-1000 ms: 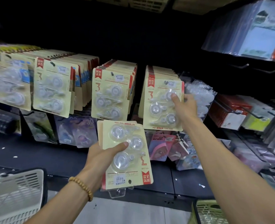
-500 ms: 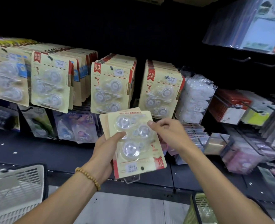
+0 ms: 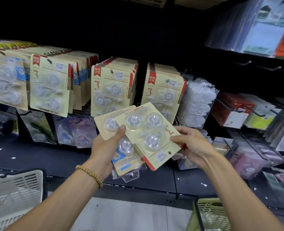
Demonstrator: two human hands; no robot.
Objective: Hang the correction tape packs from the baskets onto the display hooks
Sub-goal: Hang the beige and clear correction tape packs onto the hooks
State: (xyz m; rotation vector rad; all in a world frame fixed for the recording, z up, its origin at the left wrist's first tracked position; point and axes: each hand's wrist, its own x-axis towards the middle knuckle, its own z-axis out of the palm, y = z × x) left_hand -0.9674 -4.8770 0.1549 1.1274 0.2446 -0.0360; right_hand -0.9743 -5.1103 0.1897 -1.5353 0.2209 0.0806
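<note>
Packs (image 3: 119,140) sit fanned in your left hand (image 3: 104,147), thumb pressed on top. Your right hand (image 3: 190,144) pinches the front pack (image 3: 148,134) by its right edge, tilted, probably overlapping the rest, below the hung rows (image 3: 112,87).

Dim, dark surroundings; glare on hanging packs (image 3: 112,90) (edges bowed, left side blurred).

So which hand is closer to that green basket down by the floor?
Right. The right hand is above the green basket, pinching the top pack; the left hand grips the stack further left.
</note>
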